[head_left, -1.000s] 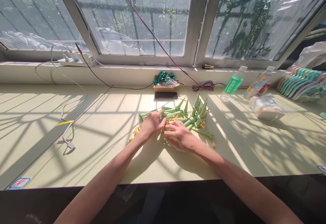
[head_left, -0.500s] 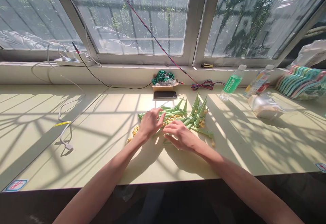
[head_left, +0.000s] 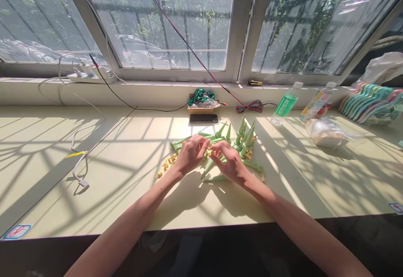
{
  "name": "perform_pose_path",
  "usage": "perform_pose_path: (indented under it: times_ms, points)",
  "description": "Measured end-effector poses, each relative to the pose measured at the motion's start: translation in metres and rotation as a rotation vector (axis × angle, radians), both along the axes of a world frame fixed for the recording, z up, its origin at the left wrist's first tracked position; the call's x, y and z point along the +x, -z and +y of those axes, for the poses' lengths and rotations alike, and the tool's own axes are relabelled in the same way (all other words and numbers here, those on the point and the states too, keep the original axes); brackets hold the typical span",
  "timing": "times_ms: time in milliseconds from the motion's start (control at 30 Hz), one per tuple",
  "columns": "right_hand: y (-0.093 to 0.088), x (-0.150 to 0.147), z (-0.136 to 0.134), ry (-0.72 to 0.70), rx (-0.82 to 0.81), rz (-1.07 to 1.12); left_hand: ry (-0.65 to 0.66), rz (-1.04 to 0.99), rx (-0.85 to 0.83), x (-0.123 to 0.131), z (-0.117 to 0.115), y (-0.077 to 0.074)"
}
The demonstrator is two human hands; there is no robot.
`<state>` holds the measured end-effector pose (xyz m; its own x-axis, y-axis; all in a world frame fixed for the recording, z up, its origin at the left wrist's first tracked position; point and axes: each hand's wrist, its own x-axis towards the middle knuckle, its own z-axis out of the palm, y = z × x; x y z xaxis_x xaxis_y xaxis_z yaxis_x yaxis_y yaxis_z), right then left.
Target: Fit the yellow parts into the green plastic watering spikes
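My left hand [head_left: 190,154] is over the near side of a pile of green pointed plastic pieces [head_left: 248,137], its fingers curled toward the thumb. Close to it on the right, my right hand [head_left: 230,162] is bent in the same way, fingertips facing the left ones. Small yellow bits show between the hands; what the fingers pinch is too small to make out. Below them lie slim green pointed pieces [head_left: 216,178], partly under the right hand. Small yellow plastic pegs [head_left: 169,162] are scattered left of the left wrist.
Behind the pile are a black phone [head_left: 203,118] and a small cardboard box [head_left: 201,110] with green material. To the right stand a green-labelled bottle [head_left: 286,105], a second bottle [head_left: 318,103], a wrapped block [head_left: 325,133] and hangers [head_left: 368,103]. A white cable [head_left: 82,182] lies left.
My right hand has moved slightly right and turned, its fingers curling in toward the left hand. My left hand has shifted a little right. More of the slim green pieces below now shows.
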<state>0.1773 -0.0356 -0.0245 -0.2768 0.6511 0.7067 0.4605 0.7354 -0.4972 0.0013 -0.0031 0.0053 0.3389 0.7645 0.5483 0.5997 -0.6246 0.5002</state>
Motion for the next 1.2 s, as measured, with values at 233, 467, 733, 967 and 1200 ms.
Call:
perform_pose_path:
  times_ms: [233, 467, 733, 967, 1200]
  points:
    - [0.0017, 0.0001, 0.0013, 0.009, 0.026, 0.019, 0.112, -0.004, -0.047, 0.0022, -0.0011, -0.0002]
    - [-0.0003, -0.0006, 0.0003, -0.005, 0.009, 0.067, 0.169, -0.018, -0.043, 0.0024, -0.0026, -0.0021]
    - [0.0029, 0.0, 0.0038, 0.003, -0.027, 0.142, 0.196, -0.109, -0.125, 0.004, -0.0018, 0.0009]
    - [0.0018, 0.0001, 0.0052, 0.08, -0.01, 0.124, 0.155, -0.076, -0.066, 0.0038, 0.0001, 0.0044]
    - [-0.0002, 0.0007, 0.0054, 0.128, 0.018, 0.116, 0.014, 0.02, 0.099, 0.0013, 0.003, 0.0054]
